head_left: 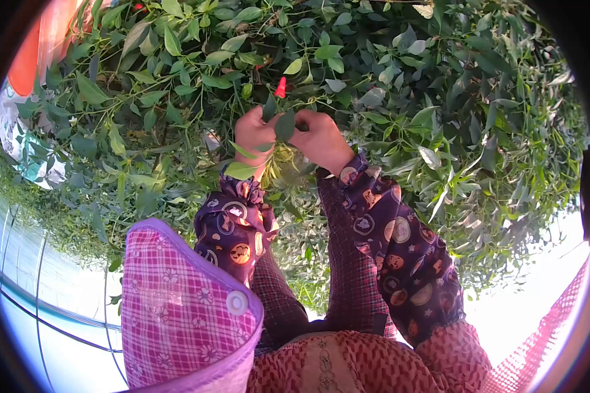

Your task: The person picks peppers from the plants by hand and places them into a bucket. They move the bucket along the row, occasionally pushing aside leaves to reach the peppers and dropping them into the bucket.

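Note:
Both hands are in among leafy green plants, close together near the middle of the view. My left hand (252,136) is closed, its fingers curled in the foliage and partly covered by leaves. My right hand (324,139) is closed too, thumb and forefinger pinched together toward the left hand. A dark green leaf (284,125) hangs in front of the fingertips, so whatever they grip cannot be made out. Just above the hands a red chili pepper (280,88) shows on the plant, apart from the fingers.
Dense pepper foliage (400,78) surrounds the hands. An orange-red object (25,62) and a white plastic bag (29,141) are at the upper left. A pink checked cloth flap (183,308) hangs at the lower left, before the camera. Dark trousered legs (347,249) are below the hands.

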The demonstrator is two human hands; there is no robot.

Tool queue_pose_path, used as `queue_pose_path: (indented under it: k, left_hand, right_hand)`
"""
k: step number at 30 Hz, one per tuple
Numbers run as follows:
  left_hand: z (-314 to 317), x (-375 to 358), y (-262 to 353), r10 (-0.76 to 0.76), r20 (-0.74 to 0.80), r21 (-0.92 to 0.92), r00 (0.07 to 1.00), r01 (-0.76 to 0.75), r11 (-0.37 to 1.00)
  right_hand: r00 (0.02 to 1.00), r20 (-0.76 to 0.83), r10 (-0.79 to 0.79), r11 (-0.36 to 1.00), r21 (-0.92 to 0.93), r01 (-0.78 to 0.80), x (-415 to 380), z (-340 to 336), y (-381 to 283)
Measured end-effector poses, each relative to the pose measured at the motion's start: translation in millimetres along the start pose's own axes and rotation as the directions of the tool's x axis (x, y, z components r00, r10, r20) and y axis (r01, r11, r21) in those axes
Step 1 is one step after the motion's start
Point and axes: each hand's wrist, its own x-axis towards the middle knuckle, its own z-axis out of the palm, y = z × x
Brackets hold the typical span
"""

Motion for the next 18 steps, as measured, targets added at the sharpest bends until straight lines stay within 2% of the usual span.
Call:
queue_pose_path:
  k: [3, 5, 7, 8, 11, 12, 13, 15, 16, 17, 18]
  left_hand:
    - [4.6, -1.9, 3.0, 0.015, -0.077, 0.081, 0.997, -0.009, 0.997]
    - [7.2, -16.3, 4.1, 0.010, -0.115, 0.061, 0.993, -0.003, 0.998]
    - [7.2, -21.3, 9.9, 0.108, -0.159, 0.218, 0.981, -0.072, 0.973]
    - [4.8, -21.3, 12.5, 0.092, -0.203, 0.284, 0.975, -0.032, 0.958]
    - [1.4, -26.2, 15.3, 0.035, -0.247, 0.202, 0.969, 0.017, 0.979]
    - [-8.1, -25.6, 17.1, 0.148, -0.235, 0.466, 0.961, -0.022, 0.884]
    - [-10.5, -23.4, 17.1, 0.153, -0.233, 0.455, 0.960, -0.031, 0.890]
    - [-11.5, -22.1, 18.2, 0.062, -0.244, 0.547, 0.968, 0.084, 0.833]
    - [-9.8, -21.7, 16.7, 0.256, -0.155, 0.776, 0.954, -0.043, 0.629]
    - [-8.3, -21.2, 15.5, 0.256, -0.153, 0.766, 0.955, -0.050, 0.641]
    - [-6.7, -20.6, 14.1, 0.229, -0.168, 0.709, 0.959, -0.044, 0.704]
  right_hand:
    - [1.000, -0.004, -0.018, 0.991, -0.135, 0.017, -3.5, -1.8, -9.2]
    - [1.000, 0.010, 0.022, 0.981, -0.195, -0.020, -11.2, 6.8, -18.8]
    - [0.999, -0.036, 0.024, 0.966, -0.256, -0.033, -19.9, 13.8, -32.2]
    - [0.999, -0.045, 0.020, 0.973, -0.229, -0.030, -22.5, 18.1, -35.3]
    - [0.999, 0.032, 0.021, 0.979, -0.203, -0.014, -24.5, 21.7, -38.0]
    - [0.967, 0.210, 0.145, 0.968, 0.171, -0.182, -32.0, 19.6, -48.2]
    - [0.968, 0.205, 0.143, 0.972, 0.157, -0.177, -39.6, 21.3, -60.0]
    - [0.930, 0.352, 0.102, 0.931, 0.295, -0.214, -51.6, 24.2, -77.2]
    - [0.977, 0.209, 0.035, 0.967, 0.239, -0.086, -50.2, 23.1, -69.5]
    - [0.978, 0.203, 0.041, 0.971, 0.223, -0.087, -40.9, 16.8, -70.2]
    - [0.994, -0.008, 0.105, 0.985, 0.137, -0.103, -24.3, 7.5, -70.4]
